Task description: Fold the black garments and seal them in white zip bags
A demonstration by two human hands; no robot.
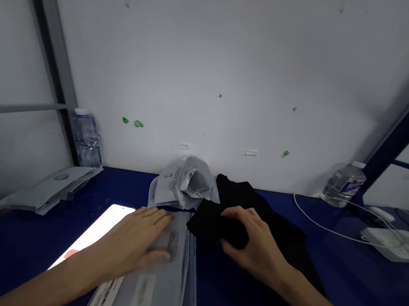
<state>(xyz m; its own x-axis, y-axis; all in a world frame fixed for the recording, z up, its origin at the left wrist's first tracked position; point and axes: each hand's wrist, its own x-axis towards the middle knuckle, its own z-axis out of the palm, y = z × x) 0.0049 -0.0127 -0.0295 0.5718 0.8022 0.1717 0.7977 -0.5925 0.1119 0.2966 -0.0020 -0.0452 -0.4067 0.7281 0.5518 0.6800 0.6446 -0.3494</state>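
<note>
My left hand lies flat, fingers stretched out, on a stack of frosted zip bags in the middle of the table. Printed text and a white barcode label show on the bags. To the right, my right hand has its thumb and fingers closed around a bunched part of a black cloth. More of the black fabric spreads behind that hand and under its forearm; what kind of piece it is, I cannot make out. A phone with a bright screen lies beside my left forearm, which partly covers it.
Crumpled frosted bags lie against the wall behind the stack. More flat bags are at the left. Plastic bottles stand at the back left and back right. A white cable runs to a power strip.
</note>
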